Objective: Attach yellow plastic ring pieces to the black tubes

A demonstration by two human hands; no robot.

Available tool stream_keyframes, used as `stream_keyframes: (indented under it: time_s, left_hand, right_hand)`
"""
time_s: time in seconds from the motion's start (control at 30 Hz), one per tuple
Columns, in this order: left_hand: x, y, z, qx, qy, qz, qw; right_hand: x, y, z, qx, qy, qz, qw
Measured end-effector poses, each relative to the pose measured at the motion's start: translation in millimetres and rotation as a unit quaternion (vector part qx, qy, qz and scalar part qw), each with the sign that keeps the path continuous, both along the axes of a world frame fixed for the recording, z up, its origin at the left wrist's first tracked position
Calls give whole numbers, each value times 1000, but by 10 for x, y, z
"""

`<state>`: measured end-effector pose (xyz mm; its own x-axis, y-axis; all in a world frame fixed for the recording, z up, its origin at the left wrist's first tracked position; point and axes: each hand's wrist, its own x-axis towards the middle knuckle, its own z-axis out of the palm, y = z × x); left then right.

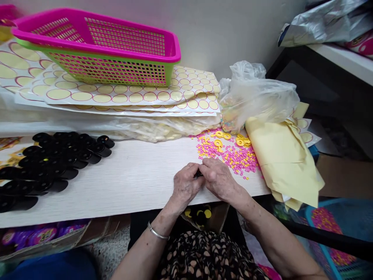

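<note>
My left hand (185,183) and my right hand (218,177) meet at the front edge of the white table (131,179). Their fingers are pinched together around a small dark piece (198,174), mostly hidden between them. Just beyond my right hand lies a scatter of small pink and yellow beads (230,153) with a few yellow rings (218,143) among them. A silver bangle (157,232) circles my left wrist.
Black round pieces (49,163) lie in overlapping rows at the left. Sheets of round yellow stickers (131,93) are stacked at the back under a pink-and-green basket (99,46). A clear plastic bag (256,97) and yellow backing papers (282,159) lie at the right. A blue basket (335,229) stands below.
</note>
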<state>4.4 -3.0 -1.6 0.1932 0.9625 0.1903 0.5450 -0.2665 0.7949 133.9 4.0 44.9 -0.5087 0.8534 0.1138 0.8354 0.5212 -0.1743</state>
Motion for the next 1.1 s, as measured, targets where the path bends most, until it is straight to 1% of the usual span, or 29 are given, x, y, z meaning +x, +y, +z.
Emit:
stream_keyframes:
  time_s: [0.1,0.17,0.23,0.3,0.33,0.37,0.4,0.47,0.5,0.53,0.6,0.7,0.73,0.8,0.9,0.93,1.0,1.07,1.1]
  left_hand:
    - [2,8,-2,0,8,4,1000]
    - [5,14,1,-5,21,8,1000]
    - [8,18,7,-9,29,8,1000]
    - [9,18,11,-9,32,8,999]
    - [9,17,12,-9,34,8,999]
    - [7,15,11,-10,35,10,999]
    - [5,13,9,-11,36,12,999]
    - [1,11,2,-12,37,14,999]
    - [-1,12,-3,-12,36,16,999]
    - [-3,13,-9,-10,35,17,999]
    - [-3,15,-17,-7,33,20,999]
    - [-1,9,-21,-2,28,19,999]
    - [-2,5,-21,0,25,17,1000]
    - [-6,-3,-20,3,16,12,1000]
    - [-13,-9,-22,0,8,13,1000]
    - [-13,-9,-23,-2,9,17,1000]
    - [-11,-6,-28,-4,15,27,1000]
    - [-5,-2,-33,0,17,31,999]
    - [-2,1,-36,3,16,31,999]
  right_hand:
    - [0,1,-7,-6,16,14,1000]
    - [40,6,-7,-26,39,19,999]
    - [116,31,-13,-64,102,24,992]
    - [218,99,-41,-89,195,15,977]
    - [274,155,-64,-83,235,-11,968]
    - [330,225,-92,-63,260,-55,962]
    - [382,307,-121,-32,266,-116,956]
    - [470,491,-171,27,226,-247,942]
    - [502,582,-188,40,191,-295,935]
    - [525,666,-199,38,155,-327,932]
    - [544,800,-209,1,93,-349,932]
    - [525,907,-221,-64,53,-342,936]
    - [516,924,-229,-72,58,-337,937]
    - [507,937,-247,-61,84,-319,942]
    - [528,872,-272,-10,118,-281,952]
    - [539,813,-279,20,127,-253,959]
    - [550,627,-299,87,134,-172,972]
    - [528,367,-329,140,105,-89,981]
    - [503,226,-347,151,74,-71,983]
